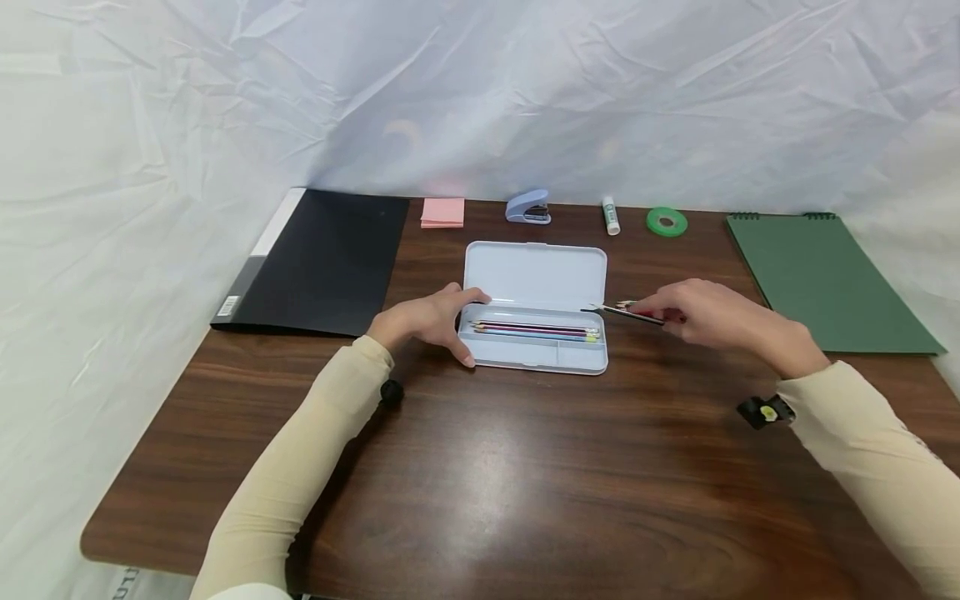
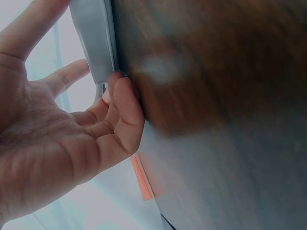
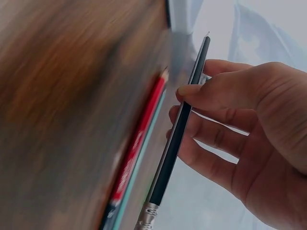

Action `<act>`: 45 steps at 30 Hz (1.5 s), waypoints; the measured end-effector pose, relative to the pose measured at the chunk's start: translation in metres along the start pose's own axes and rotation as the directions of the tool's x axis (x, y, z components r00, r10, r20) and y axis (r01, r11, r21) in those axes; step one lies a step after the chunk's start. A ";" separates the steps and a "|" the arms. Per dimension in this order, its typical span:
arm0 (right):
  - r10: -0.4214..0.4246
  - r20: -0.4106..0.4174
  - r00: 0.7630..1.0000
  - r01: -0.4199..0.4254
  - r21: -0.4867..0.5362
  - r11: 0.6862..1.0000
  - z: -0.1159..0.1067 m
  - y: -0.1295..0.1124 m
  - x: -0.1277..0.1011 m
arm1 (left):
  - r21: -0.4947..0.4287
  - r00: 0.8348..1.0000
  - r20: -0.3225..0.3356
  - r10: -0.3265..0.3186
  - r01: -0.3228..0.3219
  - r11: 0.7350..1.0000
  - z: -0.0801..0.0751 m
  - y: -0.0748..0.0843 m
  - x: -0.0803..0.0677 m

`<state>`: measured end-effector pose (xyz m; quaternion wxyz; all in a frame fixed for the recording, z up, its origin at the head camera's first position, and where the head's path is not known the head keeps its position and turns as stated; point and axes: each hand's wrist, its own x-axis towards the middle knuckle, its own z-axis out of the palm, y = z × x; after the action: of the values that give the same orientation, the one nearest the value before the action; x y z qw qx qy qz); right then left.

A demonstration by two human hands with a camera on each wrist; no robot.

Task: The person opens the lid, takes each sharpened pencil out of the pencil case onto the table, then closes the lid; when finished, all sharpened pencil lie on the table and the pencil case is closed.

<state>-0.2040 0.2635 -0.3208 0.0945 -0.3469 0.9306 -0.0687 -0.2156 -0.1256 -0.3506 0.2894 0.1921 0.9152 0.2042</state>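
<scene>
We see a slim black pencil (image 1: 626,313) with a silver ferrule pinched in the right hand (image 1: 720,321), thumb over the shaft and fingers curled beneath — its sharpened tip points toward nine o'clock, at the right end of the open pale-blue plastic pencil case (image 1: 534,304). The pencil hovers just off that end of the case, not yet inside. In the right wrist view a red pencil (image 3: 139,143) and a teal one lie on the dark wooden table (image 1: 487,483) just beside the black one.

The case sits at the table's centre, lid folded back toward twelve o'clock, with several coloured pencils (image 1: 536,330) lying lengthwise in its tray. Our left hand (image 1: 423,321) rests at the case's nine o'clock end, relaxed fingers touching its edge without gripping.

Outward, at ten o'clock lies a black folder (image 1: 322,258) with a white barcode label, its print too small to read. Along twelve o'clock stand a pink sticky-note pad (image 1: 442,212), a pale-blue stapler (image 1: 528,207), a white glue stick (image 1: 611,215) and a green tape roll (image 1: 667,222). At two o'clock lies a green spiral notebook (image 1: 825,279).
</scene>
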 end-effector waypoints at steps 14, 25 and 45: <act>0.044 -0.089 0.995 -0.048 -0.043 0.998 0.013 0.025 -0.017 | -0.012 1.000 0.006 0.004 -0.004 1.000 0.000 0.001 -0.001; 0.061 -0.122 0.991 -0.075 -0.107 0.991 0.026 0.029 -0.018 | -0.016 1.000 0.009 0.003 -0.003 1.000 -0.001 0.001 0.000; 0.047 -0.211 0.976 -0.076 -0.130 0.989 0.036 0.036 -0.022 | -0.005 1.000 0.004 0.008 -0.008 1.000 -0.001 0.001 -0.001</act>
<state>-0.2026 0.3027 -0.3599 -0.0250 -0.3144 0.9482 -0.0372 -0.2151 -0.1256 -0.3488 0.2911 0.1953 0.9133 0.2072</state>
